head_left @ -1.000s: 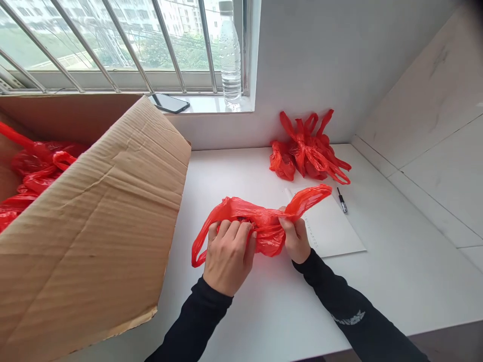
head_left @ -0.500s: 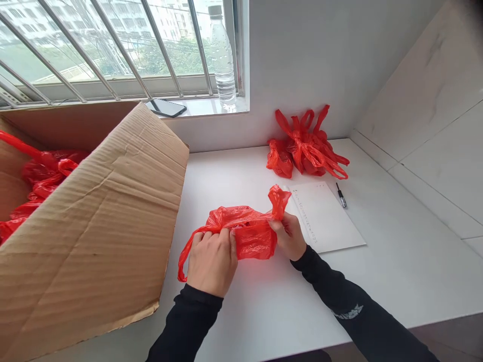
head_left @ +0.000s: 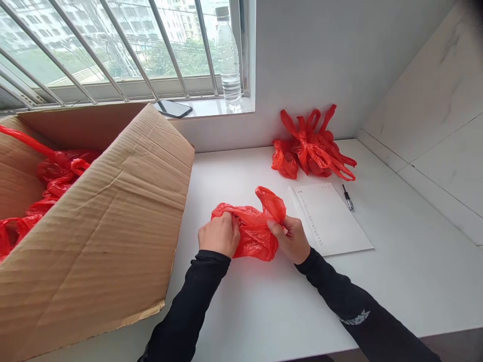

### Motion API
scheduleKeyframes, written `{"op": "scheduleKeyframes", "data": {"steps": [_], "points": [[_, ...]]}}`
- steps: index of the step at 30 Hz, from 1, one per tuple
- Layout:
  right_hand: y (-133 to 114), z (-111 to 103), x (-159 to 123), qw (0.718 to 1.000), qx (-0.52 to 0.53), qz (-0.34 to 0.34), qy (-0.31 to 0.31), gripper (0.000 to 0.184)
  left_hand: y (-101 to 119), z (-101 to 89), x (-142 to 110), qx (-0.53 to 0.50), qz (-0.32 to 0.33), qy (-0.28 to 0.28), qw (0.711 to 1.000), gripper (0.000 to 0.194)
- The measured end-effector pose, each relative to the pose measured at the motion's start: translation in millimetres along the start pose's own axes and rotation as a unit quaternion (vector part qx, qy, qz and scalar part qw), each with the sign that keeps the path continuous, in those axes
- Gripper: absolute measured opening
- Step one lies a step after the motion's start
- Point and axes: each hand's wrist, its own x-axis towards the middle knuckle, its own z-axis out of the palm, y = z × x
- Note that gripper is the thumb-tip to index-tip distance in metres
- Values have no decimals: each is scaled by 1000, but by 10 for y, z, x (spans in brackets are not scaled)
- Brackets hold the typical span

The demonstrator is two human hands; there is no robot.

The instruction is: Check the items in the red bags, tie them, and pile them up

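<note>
A red plastic bag (head_left: 256, 241) is held just over the white table, its mouth gathered between both hands. My left hand (head_left: 219, 234) is closed at the bag's left side, its fingertips tucked into the opening and partly hidden. With thumb and bent fingers, my right hand (head_left: 290, 237) pinches the bag's right side. One handle loop stands up above the right hand. What lies inside the bag cannot be made out.
An open cardboard box (head_left: 113, 216) with red bags (head_left: 60, 171) inside stands at left. Several tied red bags (head_left: 311, 148) lie by the wall. A notebook (head_left: 334, 218) and pen (head_left: 347, 197) are at right. The sill holds a phone (head_left: 173, 108) and a water bottle (head_left: 229, 65).
My left hand has moved up and its fingers have gone into the bag's opening. The left handle loop no longer hangs out beside it. The right handle now leans left and is spread wider.
</note>
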Motion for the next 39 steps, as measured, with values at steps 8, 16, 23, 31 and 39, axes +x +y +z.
{"op": "scheduleKeyframes", "data": {"steps": [8, 16, 23, 31, 39], "points": [[-85, -29, -6, 1000, -17, -2, -7, 16, -70, -76, -222, -29, 29, 19, 999, 22], [-103, -34, -42, 1000, -22, 1, -22, 19, -207, -32, -649, -138, 157, 83, 974, 31], [-47, -38, -70, 1000, -18, -7, 1, 29, -183, 49, -680, -159, 178, 4, 971, 29], [-66, -24, -85, 1000, 0, -28, -10, 31, -96, 119, -566, -112, 161, 27, 980, 29], [-49, -31, -64, 1000, -12, -29, 0, 40, 56, 152, -251, -87, 181, 74, 977, 15]]}}
